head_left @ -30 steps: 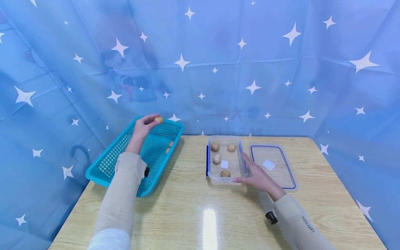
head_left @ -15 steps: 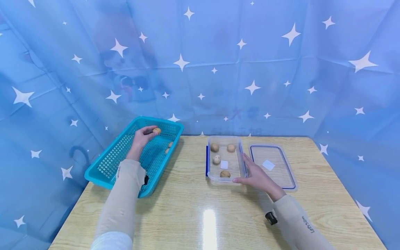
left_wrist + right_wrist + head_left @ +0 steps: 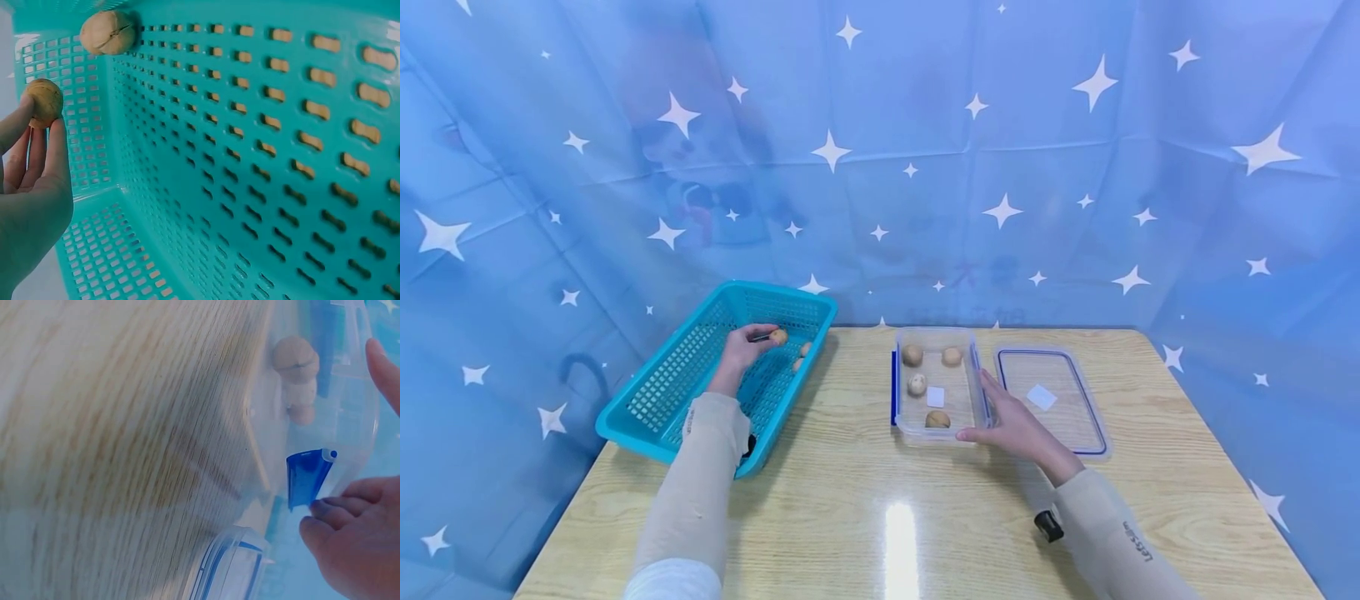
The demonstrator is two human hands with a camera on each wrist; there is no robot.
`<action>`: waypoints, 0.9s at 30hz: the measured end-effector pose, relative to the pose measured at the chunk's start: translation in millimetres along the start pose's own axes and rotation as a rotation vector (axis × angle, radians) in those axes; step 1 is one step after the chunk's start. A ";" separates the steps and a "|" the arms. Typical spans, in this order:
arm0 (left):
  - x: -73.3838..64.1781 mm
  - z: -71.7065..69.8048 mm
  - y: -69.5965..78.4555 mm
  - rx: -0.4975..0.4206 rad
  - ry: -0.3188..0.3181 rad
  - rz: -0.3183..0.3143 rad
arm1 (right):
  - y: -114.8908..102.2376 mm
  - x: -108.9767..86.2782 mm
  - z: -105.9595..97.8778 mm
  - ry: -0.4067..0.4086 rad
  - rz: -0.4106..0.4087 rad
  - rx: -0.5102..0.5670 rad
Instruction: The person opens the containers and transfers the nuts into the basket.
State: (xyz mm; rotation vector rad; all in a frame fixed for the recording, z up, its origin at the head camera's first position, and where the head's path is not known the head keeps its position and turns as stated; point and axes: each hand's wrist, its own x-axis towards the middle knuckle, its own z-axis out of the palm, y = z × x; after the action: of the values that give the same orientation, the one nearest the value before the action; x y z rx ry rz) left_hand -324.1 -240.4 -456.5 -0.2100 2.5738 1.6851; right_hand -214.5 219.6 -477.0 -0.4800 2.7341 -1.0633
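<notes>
My left hand (image 3: 741, 350) reaches into a turquoise plastic basket (image 3: 775, 289), pinching a walnut (image 3: 45, 102) between thumb and fingertips. Another walnut (image 3: 107, 32) lies by the basket wall in the left wrist view; the head view has two walnuts (image 3: 805, 349) at the right side. With thumb at the near corner and fingers along the right wall, my right hand (image 3: 1015, 421) holds a clear food container (image 3: 917, 436). Inside it are several round things: brown walnuts (image 3: 937, 418) and a pale, speckled one (image 3: 917, 384). A blue latch (image 3: 307, 478) hangs beside my right fingers.
The container's clear lid (image 3: 1075, 429), with a blue seal, lies flat to its right. A white square (image 3: 936, 397) shows on the container's floor. Everything stands on a wooden table (image 3: 827, 500), backed by a blue star-patterned curtain (image 3: 880, 108).
My left hand has come down from above the basket's back rim to inside it, still pinching the walnut. The right hand keeps its hold on the container.
</notes>
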 end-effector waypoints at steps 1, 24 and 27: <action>0.0 0.7 -0.8 0.004 -0.001 0.002 | 0.0 0.1 0.1 0.001 0.001 -0.001; 0.2 10.9 -20.2 0.169 -0.126 -0.097 | 2.4 1.9 1.8 0.010 0.002 -0.008; 1.4 12.4 -21.6 0.182 -0.119 -0.103 | 1.9 1.5 1.6 0.012 0.002 -0.007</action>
State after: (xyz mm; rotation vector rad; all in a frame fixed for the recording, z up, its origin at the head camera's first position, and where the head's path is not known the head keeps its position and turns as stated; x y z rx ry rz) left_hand -322.7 -237.7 -481.3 -0.2213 2.5610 1.3772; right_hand -215.9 219.4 -479.5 -0.4732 2.7488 -1.0591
